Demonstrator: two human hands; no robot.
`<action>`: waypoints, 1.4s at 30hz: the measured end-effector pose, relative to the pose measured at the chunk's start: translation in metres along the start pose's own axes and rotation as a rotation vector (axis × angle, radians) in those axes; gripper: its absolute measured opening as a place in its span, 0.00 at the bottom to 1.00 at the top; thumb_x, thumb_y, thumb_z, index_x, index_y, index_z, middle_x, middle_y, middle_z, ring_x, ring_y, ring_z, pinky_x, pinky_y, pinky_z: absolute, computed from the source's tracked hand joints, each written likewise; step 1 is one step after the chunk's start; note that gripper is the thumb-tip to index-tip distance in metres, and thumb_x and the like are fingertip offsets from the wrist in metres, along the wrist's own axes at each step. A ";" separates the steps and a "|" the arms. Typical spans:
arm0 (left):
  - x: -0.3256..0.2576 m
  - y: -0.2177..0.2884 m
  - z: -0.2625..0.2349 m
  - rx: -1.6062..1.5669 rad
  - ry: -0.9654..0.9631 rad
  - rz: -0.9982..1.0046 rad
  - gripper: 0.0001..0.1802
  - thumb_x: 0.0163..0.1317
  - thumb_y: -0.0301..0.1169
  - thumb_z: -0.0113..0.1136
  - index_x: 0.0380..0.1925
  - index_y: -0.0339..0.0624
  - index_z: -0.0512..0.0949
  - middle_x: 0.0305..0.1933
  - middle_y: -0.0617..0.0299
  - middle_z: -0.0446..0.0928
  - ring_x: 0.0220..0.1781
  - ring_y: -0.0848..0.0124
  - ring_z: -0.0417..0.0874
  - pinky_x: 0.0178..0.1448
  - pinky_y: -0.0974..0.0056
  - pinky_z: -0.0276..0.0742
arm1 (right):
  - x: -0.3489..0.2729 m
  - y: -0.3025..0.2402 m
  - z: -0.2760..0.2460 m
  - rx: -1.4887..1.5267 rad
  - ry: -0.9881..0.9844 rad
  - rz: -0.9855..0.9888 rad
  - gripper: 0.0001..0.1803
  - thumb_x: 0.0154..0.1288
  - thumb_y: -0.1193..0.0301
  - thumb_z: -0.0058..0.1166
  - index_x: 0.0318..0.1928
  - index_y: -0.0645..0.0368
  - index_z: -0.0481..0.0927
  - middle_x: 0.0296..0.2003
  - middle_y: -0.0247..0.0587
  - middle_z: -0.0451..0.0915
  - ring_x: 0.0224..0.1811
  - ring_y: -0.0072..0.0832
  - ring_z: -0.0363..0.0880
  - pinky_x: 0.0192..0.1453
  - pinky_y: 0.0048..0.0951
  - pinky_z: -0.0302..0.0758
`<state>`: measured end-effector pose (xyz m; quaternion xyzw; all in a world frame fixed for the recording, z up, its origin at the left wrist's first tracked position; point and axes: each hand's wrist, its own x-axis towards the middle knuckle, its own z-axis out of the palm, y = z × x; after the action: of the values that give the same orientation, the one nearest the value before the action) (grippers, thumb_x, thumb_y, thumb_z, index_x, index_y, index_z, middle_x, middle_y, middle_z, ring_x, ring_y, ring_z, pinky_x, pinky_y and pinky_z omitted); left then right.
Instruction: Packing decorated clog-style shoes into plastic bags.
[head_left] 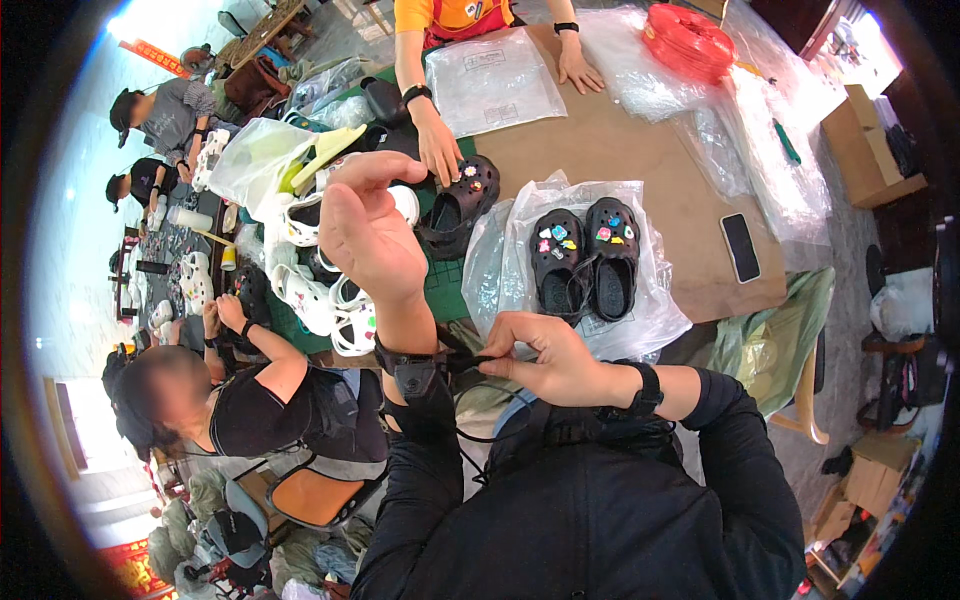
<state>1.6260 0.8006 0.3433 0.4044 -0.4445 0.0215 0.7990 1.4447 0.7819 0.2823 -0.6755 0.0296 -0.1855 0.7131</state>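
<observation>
My left hand (365, 225) is raised, fingers loosely curled, holding nothing. A black wrist device (412, 372) is strapped on that wrist. My right hand (540, 355) pinches the black strap (468, 362) of that device. In front of me a pair of black clogs (585, 258) with small coloured charms rests on a clear plastic bag (640, 310) on the brown table (620, 150).
A person across the table rests a hand (438, 145) on another black clog (460, 205). White clogs (320, 300) pile at the left on a green mat. A phone (741, 247), more plastic bags (490, 80) and a red coil (688, 40) lie on the table. A person in black sits at my left.
</observation>
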 end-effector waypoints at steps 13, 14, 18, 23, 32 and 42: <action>0.021 0.043 0.004 -1.344 0.101 -0.430 0.14 0.65 0.38 0.44 0.24 0.43 0.72 0.21 0.69 0.67 0.28 0.74 0.64 0.36 0.68 0.60 | 0.017 0.016 0.010 0.478 -0.115 0.113 0.03 0.61 0.76 0.51 0.36 0.59 0.72 0.39 0.31 0.79 0.34 0.14 0.68 0.38 0.19 0.67; 0.022 0.045 0.004 -1.440 0.102 -0.439 0.12 0.64 0.35 0.45 0.24 0.44 0.71 0.21 0.69 0.67 0.28 0.75 0.65 0.36 0.69 0.60 | 0.018 0.015 0.009 0.442 -0.139 0.077 0.04 0.61 0.76 0.50 0.37 0.59 0.72 0.39 0.31 0.78 0.34 0.13 0.68 0.38 0.17 0.66; 0.021 0.045 0.002 -1.502 0.081 -0.431 0.11 0.63 0.33 0.46 0.23 0.43 0.70 0.21 0.69 0.67 0.28 0.75 0.66 0.36 0.70 0.62 | 0.022 0.013 0.015 0.533 -0.166 0.062 0.05 0.62 0.75 0.50 0.39 0.60 0.72 0.38 0.30 0.77 0.33 0.11 0.66 0.37 0.16 0.66; 0.018 0.046 0.009 -1.508 0.116 -0.451 0.10 0.62 0.32 0.46 0.23 0.43 0.70 0.20 0.69 0.67 0.27 0.75 0.67 0.34 0.71 0.63 | 0.026 0.029 0.023 0.602 -0.154 0.100 0.07 0.63 0.74 0.50 0.40 0.62 0.72 0.35 0.29 0.72 0.36 0.12 0.67 0.39 0.17 0.66; 0.014 0.059 0.018 -1.551 0.096 -0.483 0.09 0.62 0.28 0.44 0.22 0.44 0.69 0.18 0.69 0.67 0.23 0.77 0.65 0.31 0.72 0.62 | 0.031 0.031 0.026 0.588 -0.213 0.124 0.10 0.64 0.71 0.50 0.43 0.61 0.70 0.34 0.28 0.70 0.36 0.13 0.67 0.40 0.17 0.67; 0.011 0.069 0.030 -1.606 0.096 -0.473 0.09 0.61 0.28 0.45 0.22 0.43 0.69 0.16 0.68 0.67 0.20 0.76 0.66 0.27 0.71 0.63 | 0.037 0.037 0.024 0.754 -0.333 0.129 0.10 0.63 0.70 0.51 0.43 0.59 0.71 0.31 0.26 0.72 0.31 0.10 0.66 0.32 0.15 0.64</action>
<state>1.5844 0.8234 0.4025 -0.2064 -0.1938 -0.4524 0.8457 1.4945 0.7942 0.2565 -0.3847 -0.1136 -0.0267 0.9156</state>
